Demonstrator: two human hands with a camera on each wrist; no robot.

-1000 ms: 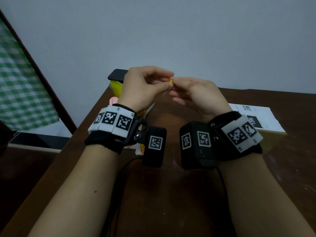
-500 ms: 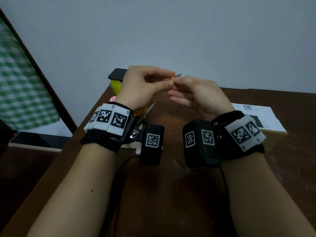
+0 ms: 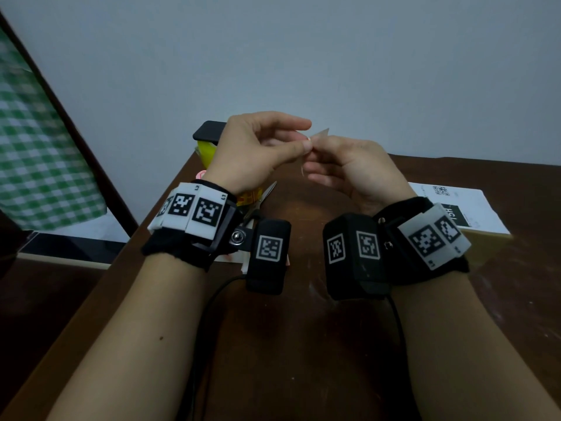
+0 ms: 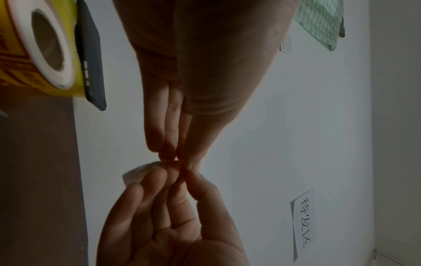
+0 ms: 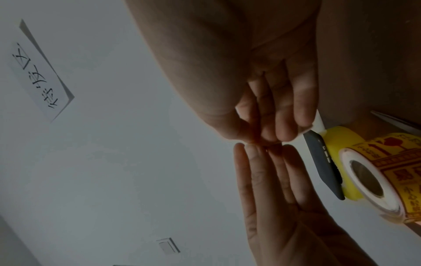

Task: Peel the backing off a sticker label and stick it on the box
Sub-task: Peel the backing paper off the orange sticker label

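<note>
Both hands are raised above the table, fingertips meeting. My left hand point(image 3: 306, 138) pinches a small sticker label point(image 3: 308, 138) between thumb and forefinger; it is almost hidden in the pinch. My right hand point(image 3: 315, 144) pinches the pale translucent backing point(image 3: 323, 133), whose tip pokes up between the hands. In the left wrist view the backing point(image 4: 136, 172) curls behind the right hand's fingers point(image 4: 159, 180), and the left hand point(image 4: 180, 159) meets them from above. The box point(image 3: 473, 208), white-topped with a QR code, lies on the table to the right, beyond my right wrist.
A yellow roll of printed labels point(image 5: 376, 171) stands at the table's far left edge with a dark phone point(image 3: 209, 130) against it. Scissors point(image 3: 261, 199) lie under my left wrist. The brown table point(image 3: 303, 329) borders a grey wall; a paper sign point(image 4: 304, 223) hangs there.
The backing's pale tip has come into view, sticking up between the fingertips. The orange bit of sticker seen earlier is now covered by the left thumb. Both hands rose slightly.
</note>
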